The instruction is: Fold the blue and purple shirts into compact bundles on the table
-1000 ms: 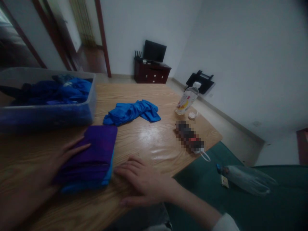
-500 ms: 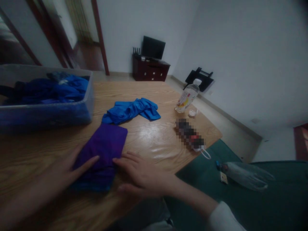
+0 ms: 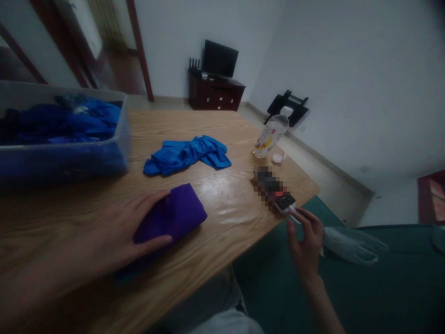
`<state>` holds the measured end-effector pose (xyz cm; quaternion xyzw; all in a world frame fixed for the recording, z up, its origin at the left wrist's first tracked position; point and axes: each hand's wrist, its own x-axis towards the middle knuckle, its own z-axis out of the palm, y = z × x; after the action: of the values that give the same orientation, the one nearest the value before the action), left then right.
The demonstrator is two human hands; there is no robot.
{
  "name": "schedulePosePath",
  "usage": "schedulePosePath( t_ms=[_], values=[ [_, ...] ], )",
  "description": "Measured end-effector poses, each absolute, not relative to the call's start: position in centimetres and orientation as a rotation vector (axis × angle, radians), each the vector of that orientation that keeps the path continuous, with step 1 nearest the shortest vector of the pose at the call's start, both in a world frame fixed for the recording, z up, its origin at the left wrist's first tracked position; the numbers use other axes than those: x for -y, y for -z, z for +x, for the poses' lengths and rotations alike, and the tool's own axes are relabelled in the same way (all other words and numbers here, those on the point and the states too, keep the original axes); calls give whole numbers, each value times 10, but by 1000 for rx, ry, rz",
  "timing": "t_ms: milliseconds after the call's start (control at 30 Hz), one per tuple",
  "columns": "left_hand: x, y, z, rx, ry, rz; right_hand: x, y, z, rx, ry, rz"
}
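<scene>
My left hand point(image 3: 135, 227) grips a folded purple cloth point(image 3: 184, 213) on the wooden table, thumb along its near side and fingers over its far side. A blue edge shows beneath the cloth. At the right table edge, my right hand point(image 3: 308, 239) has its bent fingers at the near end of a phone-like device point(image 3: 285, 202), by its white strap. Its thumb stands apart from the index finger. Most of the device's face is pixelated. Beyond the purple cloth lies a crumpled bright blue cloth point(image 3: 187, 155), touched by neither hand.
A clear plastic bin point(image 3: 120, 132) of blue and dark clothes stands at the left. Toward the right edge are a labelled bottle point(image 3: 271, 137) and a small white case point(image 3: 277, 158). A plastic bag point(image 3: 351, 246) lies on the green seat point(image 3: 271, 287) below the table.
My right hand has left the purple cloth and moved right to the device. The purple cloth has turned and shifted right under my left hand, now more compact.
</scene>
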<state>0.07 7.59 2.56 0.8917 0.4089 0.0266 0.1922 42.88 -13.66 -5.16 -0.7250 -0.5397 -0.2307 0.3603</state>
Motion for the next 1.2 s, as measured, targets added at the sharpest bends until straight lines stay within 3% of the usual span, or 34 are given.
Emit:
schedulePosePath(
  t_ms=[700,1200],
  values=[
    [-73,14,-5,-1126,-205,2662,128,53,441,1322,595,-1875],
    [-68,-3,4,-1232,-136,2521,67,29,453,1667,461,-1962]
  ],
)
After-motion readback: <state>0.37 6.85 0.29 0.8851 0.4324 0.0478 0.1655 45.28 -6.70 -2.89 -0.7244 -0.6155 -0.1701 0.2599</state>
